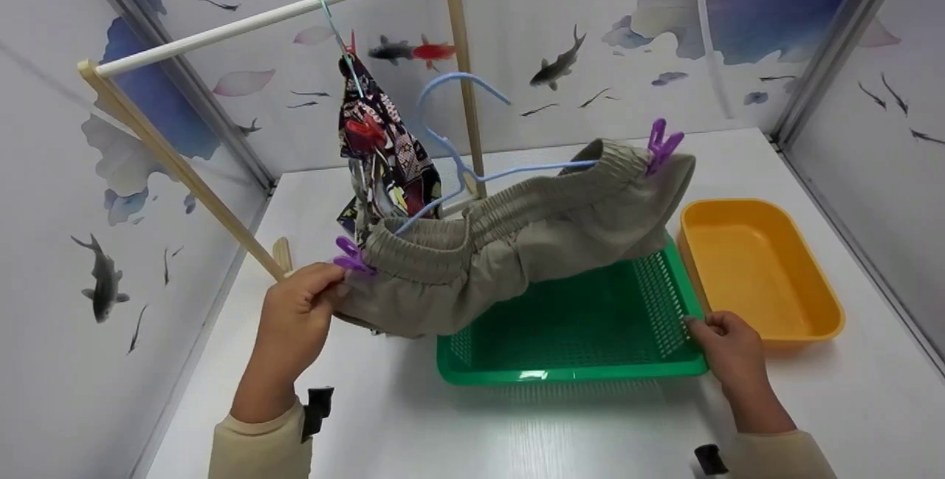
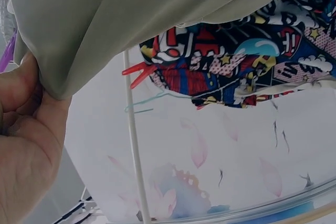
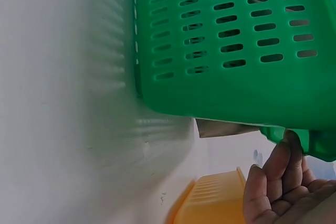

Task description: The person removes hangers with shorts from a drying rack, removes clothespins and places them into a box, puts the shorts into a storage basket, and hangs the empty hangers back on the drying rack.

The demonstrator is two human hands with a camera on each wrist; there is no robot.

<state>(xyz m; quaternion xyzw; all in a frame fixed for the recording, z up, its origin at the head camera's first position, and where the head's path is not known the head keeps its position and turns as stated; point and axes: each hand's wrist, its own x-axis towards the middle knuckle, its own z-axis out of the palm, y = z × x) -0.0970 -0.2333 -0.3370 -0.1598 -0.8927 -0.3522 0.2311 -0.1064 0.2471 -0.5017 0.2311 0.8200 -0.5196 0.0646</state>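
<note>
Grey-green shorts (image 1: pixel 561 235) with a gathered elastic waistband hang on a light blue hanger (image 1: pixel 517 168), tilted up toward the right. One purple clothespin (image 1: pixel 351 256) sits at the waistband's left end, another purple clothespin (image 1: pixel 662 145) at its right end. My left hand (image 1: pixel 295 316) pinches the shorts' left edge just below the clothespin; in the left wrist view the thumb and fingers (image 2: pixel 52 116) meet on the fabric. Below the shorts stands a green perforated basket (image 1: pixel 576 374). Its right rim is gripped near the front corner by my right hand (image 1: pixel 734 353), fingers curled under the edge (image 3: pixel 286 166).
A wooden rack with a white rod (image 1: pixel 273 18) stands at the back left. From it hangs a colourful patterned garment (image 1: pixel 395 147) on a pale green hanger, with red clips. An orange tray (image 1: pixel 760 272) lies right of the basket. Printed walls enclose the white table (image 1: pixel 354 412).
</note>
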